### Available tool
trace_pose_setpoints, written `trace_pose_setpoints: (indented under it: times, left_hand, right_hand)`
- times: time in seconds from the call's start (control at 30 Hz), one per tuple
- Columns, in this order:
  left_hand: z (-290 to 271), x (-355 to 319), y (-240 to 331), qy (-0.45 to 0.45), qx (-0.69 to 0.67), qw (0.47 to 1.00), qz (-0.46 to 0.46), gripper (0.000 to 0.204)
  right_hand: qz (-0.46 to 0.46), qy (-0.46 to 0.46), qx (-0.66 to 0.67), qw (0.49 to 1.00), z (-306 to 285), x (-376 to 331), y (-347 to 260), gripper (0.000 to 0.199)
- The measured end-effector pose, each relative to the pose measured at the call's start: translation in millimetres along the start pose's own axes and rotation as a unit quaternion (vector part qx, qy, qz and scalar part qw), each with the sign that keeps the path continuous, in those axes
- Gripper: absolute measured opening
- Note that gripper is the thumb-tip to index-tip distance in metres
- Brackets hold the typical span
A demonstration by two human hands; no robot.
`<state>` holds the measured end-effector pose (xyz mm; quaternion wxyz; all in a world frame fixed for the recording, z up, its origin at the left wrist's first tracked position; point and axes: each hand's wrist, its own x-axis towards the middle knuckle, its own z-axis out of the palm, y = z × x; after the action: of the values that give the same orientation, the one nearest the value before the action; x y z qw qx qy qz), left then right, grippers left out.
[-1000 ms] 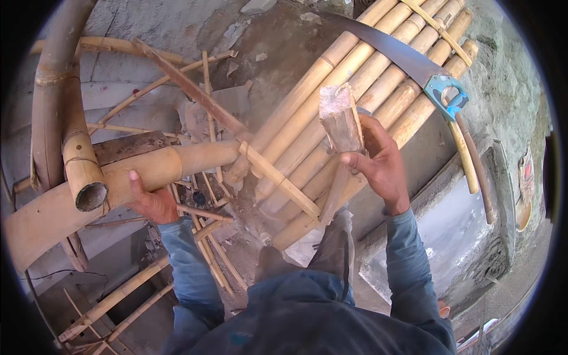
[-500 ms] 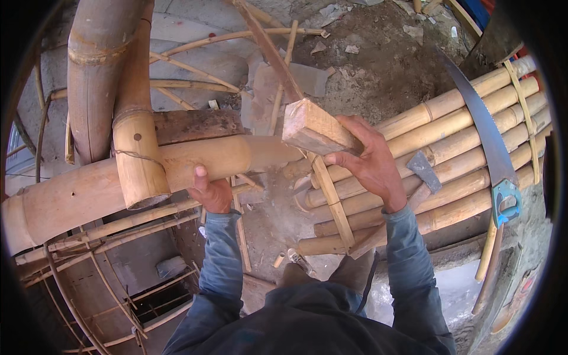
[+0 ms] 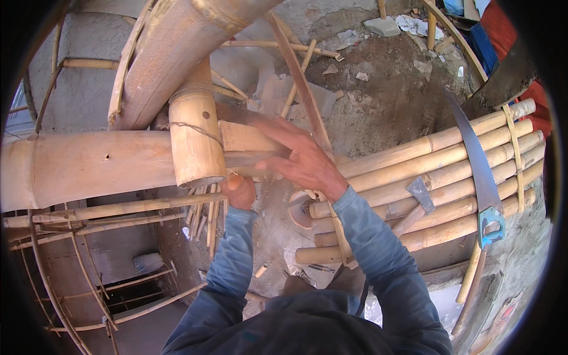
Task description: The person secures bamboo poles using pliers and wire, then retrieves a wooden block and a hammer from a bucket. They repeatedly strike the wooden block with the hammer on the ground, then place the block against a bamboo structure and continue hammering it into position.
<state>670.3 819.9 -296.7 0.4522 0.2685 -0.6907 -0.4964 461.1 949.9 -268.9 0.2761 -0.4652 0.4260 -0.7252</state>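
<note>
From the head camera, the right hand is wrapped around a pale wooden block, pressing it against the short upright bamboo post. The left hand is under that post's bottom edge; I cannot tell if it is gripping. A big bamboo pole runs off to the left. On the right, apart from the hands, a curved saw and a small hatchet lie on stacked bamboo poles. Bare dirt ground lies above the hands.

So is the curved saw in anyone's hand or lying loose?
Lying loose: the curved saw rests across the bundle of bamboo poles, no hand on it.
</note>
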Motion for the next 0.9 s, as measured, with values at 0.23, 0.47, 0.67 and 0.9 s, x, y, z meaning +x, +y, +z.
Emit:
trace_pose_setpoints:
  times: [0.23, 0.47, 0.67, 0.9]
  left_hand:
    - [5.6, 1.1, 2.0, 0.007, 0.052, 0.998, -0.018, 0.12]
    - [44.6, 4.9, 41.2, -0.021, -0.035, 0.998, -0.037, 0.107]
    - [39.8, 9.9, 40.2, -0.007, -0.086, 0.996, -0.014, 0.075]
    - [35.9, 15.9, 47.4, -0.079, -0.046, 0.994, -0.065, 0.118]
  right_hand:
    - [0.059, -0.025, -0.121, 0.991, -1.6, 4.5, -30.0, 0.078]
    - [0.132, -0.036, -0.08, 0.987, -9.2, 6.0, -30.5, 0.083]
    - [0.12, -0.03, -0.075, 0.989, 0.2, 6.9, -34.2, 0.079]
    - [0.069, -0.021, -0.268, 0.961, 0.2, 7.2, -47.1, 0.072]
